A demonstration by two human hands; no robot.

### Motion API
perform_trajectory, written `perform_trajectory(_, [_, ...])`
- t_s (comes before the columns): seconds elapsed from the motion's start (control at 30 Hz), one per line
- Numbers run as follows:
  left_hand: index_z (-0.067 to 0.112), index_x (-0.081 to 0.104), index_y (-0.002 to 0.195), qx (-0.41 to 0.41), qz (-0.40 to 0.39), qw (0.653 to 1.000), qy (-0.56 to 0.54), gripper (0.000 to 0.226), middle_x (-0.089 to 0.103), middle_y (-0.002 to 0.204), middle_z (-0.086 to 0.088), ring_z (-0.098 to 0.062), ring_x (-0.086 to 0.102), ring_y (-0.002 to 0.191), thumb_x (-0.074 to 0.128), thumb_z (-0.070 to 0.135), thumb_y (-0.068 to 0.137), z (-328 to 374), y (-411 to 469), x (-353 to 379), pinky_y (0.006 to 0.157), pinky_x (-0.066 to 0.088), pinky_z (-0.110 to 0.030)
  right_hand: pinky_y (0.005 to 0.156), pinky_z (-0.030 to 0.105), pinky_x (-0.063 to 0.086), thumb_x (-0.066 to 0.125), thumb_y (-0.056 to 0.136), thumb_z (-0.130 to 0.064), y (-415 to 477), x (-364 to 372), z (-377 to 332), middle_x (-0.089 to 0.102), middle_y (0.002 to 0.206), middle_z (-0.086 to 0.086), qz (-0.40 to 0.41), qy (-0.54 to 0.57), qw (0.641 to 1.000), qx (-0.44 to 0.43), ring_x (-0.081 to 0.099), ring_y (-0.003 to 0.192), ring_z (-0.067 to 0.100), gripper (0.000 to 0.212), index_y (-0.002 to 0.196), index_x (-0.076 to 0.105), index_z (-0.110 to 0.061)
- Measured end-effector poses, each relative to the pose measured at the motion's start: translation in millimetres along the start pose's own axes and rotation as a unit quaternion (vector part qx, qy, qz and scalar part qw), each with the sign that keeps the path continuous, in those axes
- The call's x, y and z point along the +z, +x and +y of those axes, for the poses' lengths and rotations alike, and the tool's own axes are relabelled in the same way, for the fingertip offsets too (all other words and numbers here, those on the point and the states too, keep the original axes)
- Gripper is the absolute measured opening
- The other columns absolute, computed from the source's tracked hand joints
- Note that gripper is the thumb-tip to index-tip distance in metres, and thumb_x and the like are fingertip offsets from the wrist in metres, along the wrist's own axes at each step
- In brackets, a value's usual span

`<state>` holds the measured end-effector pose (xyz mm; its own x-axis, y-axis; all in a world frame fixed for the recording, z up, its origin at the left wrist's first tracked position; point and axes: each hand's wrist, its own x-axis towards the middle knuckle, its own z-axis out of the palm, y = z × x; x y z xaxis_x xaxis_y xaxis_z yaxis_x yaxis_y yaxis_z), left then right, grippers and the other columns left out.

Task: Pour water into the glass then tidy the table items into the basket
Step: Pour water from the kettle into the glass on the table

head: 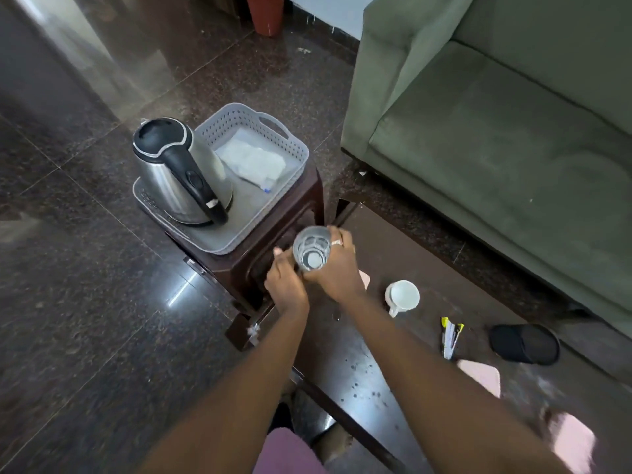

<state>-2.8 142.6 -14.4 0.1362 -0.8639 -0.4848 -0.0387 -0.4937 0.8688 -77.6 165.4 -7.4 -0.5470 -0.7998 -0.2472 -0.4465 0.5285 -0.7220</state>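
Note:
A clear glass [312, 248] is held upright between both hands, just past the near right corner of the grey basket [294, 138]. My right hand [337, 268] wraps its right side and my left hand [285, 282] presses its left side. A steel kettle [181, 169] with a black handle stands in the basket's left half, beside a folded white packet [251, 157]. On the dark table [359, 364] stand a white mug [403, 295], a few sachets [450, 336] and a black pouch [523, 343].
The basket rests on a brown stool [239, 268] left of the table. A green sofa [496, 131] fills the right side. Pink cloths [482, 374] lie near the table's front. A red pot [265, 12] stands far back on the dark floor.

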Motion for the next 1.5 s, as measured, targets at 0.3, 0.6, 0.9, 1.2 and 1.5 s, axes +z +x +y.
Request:
perform_trajectory(0.3, [0.025,0.072,0.088,-0.125,-0.016,0.99,0.057,0.074,0.072,0.102,-0.017,-0.038,0.065,0.099,0.038,0.085,0.062,-143,9,-40,0.096,0.047,-0.057,0.101,0.029,0.037,0.084,0.06,-0.02,-57,60,76,0.042,0.135,0.009,-0.053,-0.018,0.996,0.075,0.044,0.122,0.03,0.091,0.137,0.037,-0.005])
perform_trajectory(0.6, [0.032,0.061,0.084,-0.154,-0.056,0.982,0.09,0.032,0.065,0.108,-0.009,-0.03,0.06,0.108,0.043,0.058,0.084,-128,5,-35,0.101,0.045,-0.05,0.096,0.026,0.037,0.08,0.068,-0.017,-46,71,91,0.037,0.138,0.008,-0.078,-0.016,0.993,0.082,0.041,0.122,0.028,0.085,0.138,0.034,-0.006])
perform_trajectory(0.9, [0.018,0.058,0.102,-0.138,-0.043,0.982,0.123,0.034,0.061,0.118,-0.016,-0.033,0.057,0.109,0.036,0.043,0.097,-136,7,-27,0.101,0.044,-0.05,0.105,0.034,0.036,0.08,0.069,-0.029,-44,67,94,0.032,0.141,0.01,-0.12,-0.069,0.985,0.099,0.036,0.125,0.028,0.092,0.142,0.028,-0.007])
perform_trajectory(1.2, [0.005,0.054,0.114,-0.032,0.16,0.985,0.057,0.036,0.059,0.114,-0.017,-0.03,0.054,0.107,0.035,0.032,0.1,-46,51,-54,0.094,0.04,-0.038,0.112,0.035,0.025,0.067,0.083,-0.041,1,40,-2,0.038,0.142,0.015,-0.075,-0.02,0.997,0.005,0.028,0.136,0.029,0.066,0.133,0.046,-0.003])
perform_trajectory(1.5, [0.011,0.048,0.13,0.154,0.197,0.965,0.077,0.042,0.054,0.132,-0.012,-0.03,0.049,0.122,0.036,0.023,0.092,50,162,-91,0.104,0.039,-0.05,0.1,0.041,0.043,0.071,0.076,-0.049,66,87,-165,0.054,0.121,0.015,-0.118,0.153,0.981,0.001,0.05,0.116,0.032,0.066,0.117,0.055,-0.001])
